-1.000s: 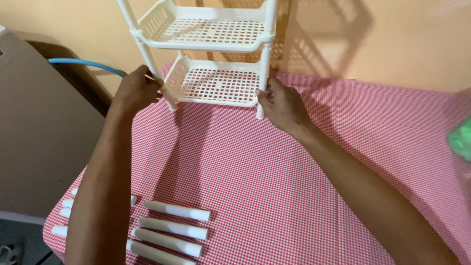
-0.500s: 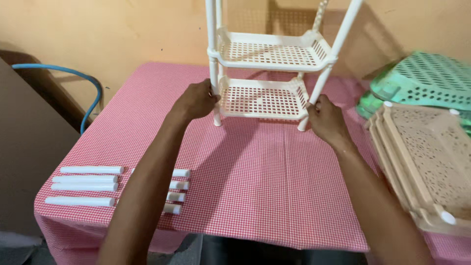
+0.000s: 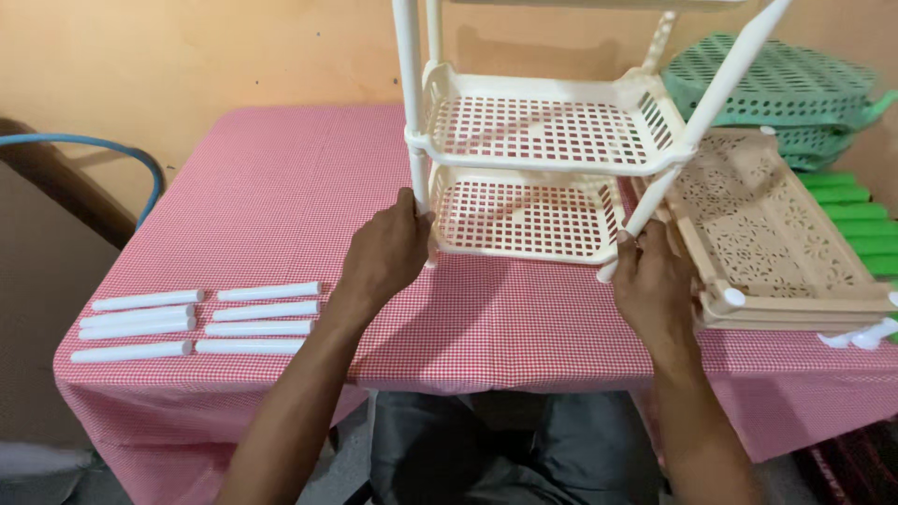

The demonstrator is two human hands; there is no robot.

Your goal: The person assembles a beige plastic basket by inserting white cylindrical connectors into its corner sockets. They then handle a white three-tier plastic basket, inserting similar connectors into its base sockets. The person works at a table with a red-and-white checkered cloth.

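On the table (image 3: pixel 281 187) with the red checked cloth, toward 12 o'clock, stands a cream plastic rack (image 3: pixel 543 140) with tiers. The left hand (image 3: pixel 385 254) is closed around its front left leg, the right hand (image 3: pixel 655 285) is closed around its front right leg. At 9 o'clock lie white tubes (image 3: pixel 196 323) in rows. At 3 o'clock is a stack of beige trays (image 3: pixel 776 234), green trays (image 3: pixel 795 93) behind.

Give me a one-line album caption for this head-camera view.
Both hands, left and right, grip a cream tiered rack's front legs on a red-checked table.
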